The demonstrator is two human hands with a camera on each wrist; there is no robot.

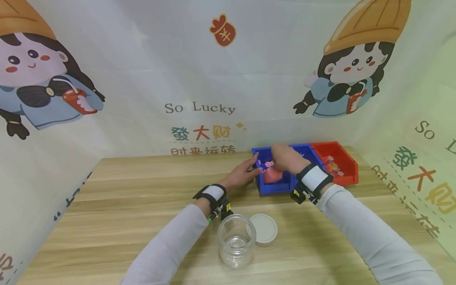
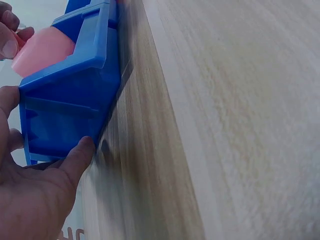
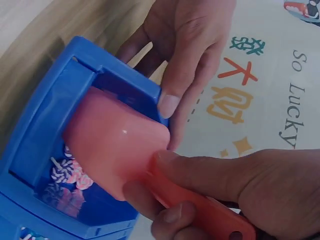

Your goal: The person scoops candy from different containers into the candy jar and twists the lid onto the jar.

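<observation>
Glass jar (image 1: pixel 236 240) sits closest to the camera on the desk (image 1: pixel 142 206), open, looks empty, with its white lid (image 1: pixel 265 228) lying flat just beside it on the right-hand side. Both are well behind the fingers, nearer the person than either hand. Left hand (image 1: pixel 243 174): fingers relaxed and mostly straight, thumb and fingertips (image 2: pixel 82 150) pressed against the outer wall of the blue bin (image 1: pixel 272 186), bracing it, not curled round anything. Right hand (image 1: pixel 285 157): fingers (image 3: pixel 170 215) and thumb curled round the handle of a pink scoop (image 3: pixel 120 145); firm grip. Scoop bowl is inside the blue bin, just below the right fingertips, angled down toward the bin floor. Blue bin holds small wrapped candies (image 3: pixel 70 175) with pink-and-white swirl print, lying on the floor under the scoop; count can't be read. A second blue compartment sits behind the right hand, contents hidden. Red bin (image 1: pixel 338 162) stands touching the blue ones, on the far side of the right fingers, with a few mixed wrapped pieces (image 1: pixel 331 164) in it. Both wrists carry strapped cameras.
</observation>
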